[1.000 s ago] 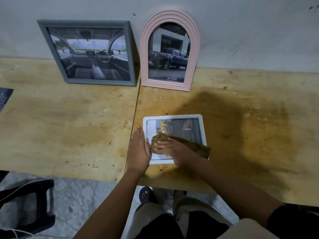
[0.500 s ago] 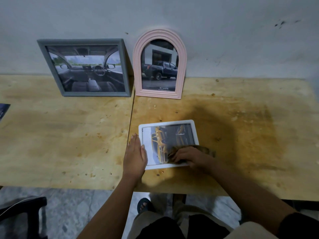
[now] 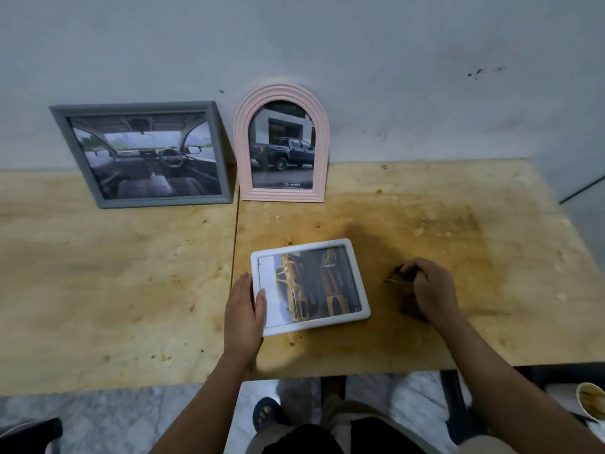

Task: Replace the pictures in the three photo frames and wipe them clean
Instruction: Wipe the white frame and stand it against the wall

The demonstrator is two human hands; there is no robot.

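A stained plywood table [image 3: 114, 290] stands against a grey wall [image 3: 393, 60], over a marbled floor [image 3: 98, 411].

My forearms [image 3: 219, 388] are bare all the way down to my left grip [image 3: 244, 309] and right grip [image 3: 429, 290]. I wear pale khaki trousers [image 3: 275, 440] under a black top [image 3: 301, 443], and a dark blue open-toed sandal [image 3: 265, 414] on one foot.

Left hand [image 3: 244, 309] against flat white frame [image 3: 311, 286]
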